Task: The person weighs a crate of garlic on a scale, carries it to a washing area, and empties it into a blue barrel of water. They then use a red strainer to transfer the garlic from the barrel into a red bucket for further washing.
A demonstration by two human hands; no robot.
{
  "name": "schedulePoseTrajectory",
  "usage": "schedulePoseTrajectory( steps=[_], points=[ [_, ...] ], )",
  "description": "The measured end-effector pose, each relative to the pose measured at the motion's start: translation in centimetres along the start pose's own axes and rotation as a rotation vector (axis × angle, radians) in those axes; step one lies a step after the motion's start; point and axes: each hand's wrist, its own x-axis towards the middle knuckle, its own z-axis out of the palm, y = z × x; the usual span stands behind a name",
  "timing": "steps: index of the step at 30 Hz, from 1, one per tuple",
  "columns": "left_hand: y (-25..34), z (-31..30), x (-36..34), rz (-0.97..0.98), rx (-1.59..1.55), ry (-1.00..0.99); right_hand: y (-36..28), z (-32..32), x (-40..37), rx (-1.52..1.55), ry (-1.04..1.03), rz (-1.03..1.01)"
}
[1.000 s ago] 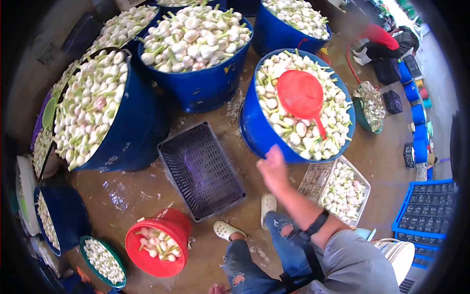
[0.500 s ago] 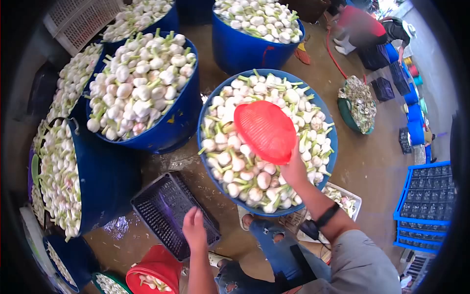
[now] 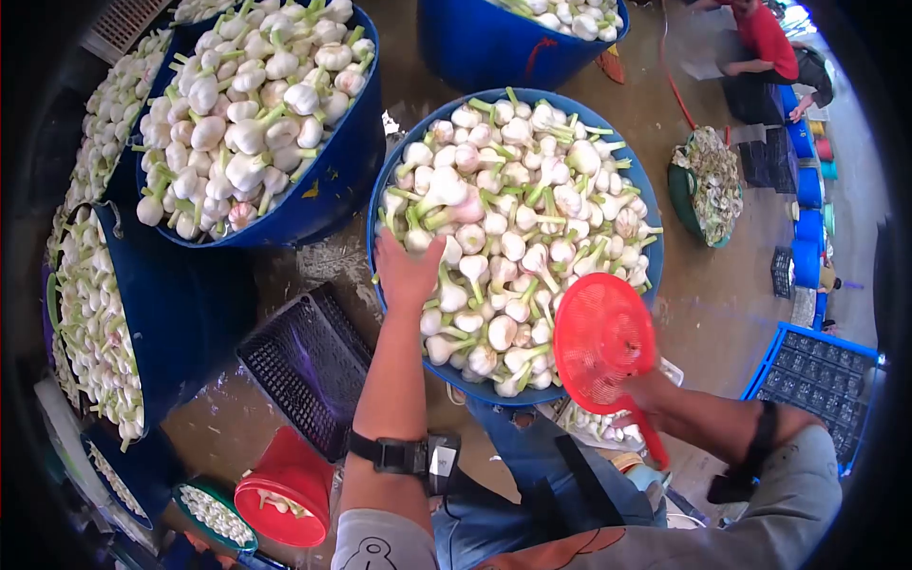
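Observation:
A wide blue tub [image 3: 643,199] heaped with trimmed garlic bulbs [image 3: 514,247] stands in front of me. My left hand [image 3: 408,273] is at the tub's left side, over the bulbs, thumb apart from the fingers. Its fingertips are partly lost against the garlic. In my right hand [image 3: 648,382] is a red plastic colander [image 3: 600,332], over the tub's lower right rim. Its hollow side faces up and no bulbs show in it. The hand is slightly blurred, and the colander's red handle extends below it.
More blue tubs of garlic [image 3: 252,123] stand to the left and behind. A black crate [image 3: 309,370] and a red bucket [image 3: 285,489] lie lower left. At right are a green basket of scraps [image 3: 708,185] and a blue-framed rack [image 3: 812,380]. A person in red [image 3: 768,43] works at upper right.
The colander has come down to the right and turned over from bottom-up to hollow side up. My left hand has risen from beside the black crate to the garlic at the tub's left.

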Motion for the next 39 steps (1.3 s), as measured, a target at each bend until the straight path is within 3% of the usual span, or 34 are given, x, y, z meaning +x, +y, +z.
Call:
schedulePoseTrajectory(
  steps=[2,4,5,8,9,12,14,16,17,21,24,26,28,29,30,31,32,36,38,39],
  points=[
    [0.6,-0.4,1.6,-0.403,-0.348,-0.187,-3.1,6.7,-0.9,0.03,0.182,0.055],
    [1.3,-1.5,2.9,-0.571,-0.649,-0.215,-2.8,9.7,2.9,0.122,0.146,0.168],
    [-0.5,0.0,4.0,-0.658,-0.633,-0.25,-2.4,11.0,4.7,0.123,0.145,0.179],
    [-1.4,0.9,5.5,-0.704,-0.663,-0.277,-2.4,14.0,7.8,0.187,0.228,0.229],
    [-0.9,0.3,5.3,-0.597,-0.674,-0.319,-2.4,14.8,8.2,0.254,0.252,0.16],
    [-2.9,2.6,6.3,-0.723,-0.532,-0.32,-2.6,14.8,11.2,0.311,0.34,0.06],
    [-3.7,3.0,6.4,-0.76,-0.664,-0.372,-0.3,12.6,17.5,0.3,0.031,0.157],
    [-5.5,5.0,6.6,-0.819,-0.876,-0.446,-0.8,11.3,20.6,0.313,-0.054,0.227],
    [-6.6,6.4,6.5,-0.861,-0.786,-0.398,-1.0,10.6,21.8,0.189,-0.069,0.128],
    [-2.8,6.4,0.4,-0.64,-0.659,-0.399,0.9,8.7,27.2,0.058,-0.221,0.309],
    [-2.6,6.2,-3.2,-0.709,-0.816,-0.474,5.2,5.8,25.0,0.127,-0.234,0.277],
    [-0.6,4.7,-3.7,-0.725,-0.78,-0.207,7.9,3.9,23.6,0.174,-0.24,0.257],
    [2.4,2.4,-2.2,-0.796,-1.096,0.094,7.8,4.5,23.8,0.214,-0.246,0.246],
    [1.3,1.8,-0.8,-0.727,-1.203,-0.043,6.6,5.6,24.2,0.234,-0.251,0.245],
    [1.7,2.1,0.3,-0.767,-1.154,-0.077,0.8,9.5,26.4,0.256,-0.258,0.244],
    [0.6,2.6,1.5,-0.841,-1.281,-0.192,-0.8,11.8,26.7,0.28,-0.265,0.244],
    [-0.4,3.1,2.4,-0.912,-1.405,-0.311,1.9,10.8,25.6,0.307,-0.273,0.242],
    [-1.5,5.2,3.7,-0.95,-1.317,-0.259,-0.4,13.1,26.3,0.419,-0.308,0.204],
    [-3.3,6.3,2.7,-0.599,-1.227,-0.215,0.4,13.0,25.6,0.467,-0.321,0.174],
    [-2.7,6.0,1.5,-0.538,-1.173,-0.171,1.9,12.4,24.6,0.487,-0.323,0.164]
  ],
)
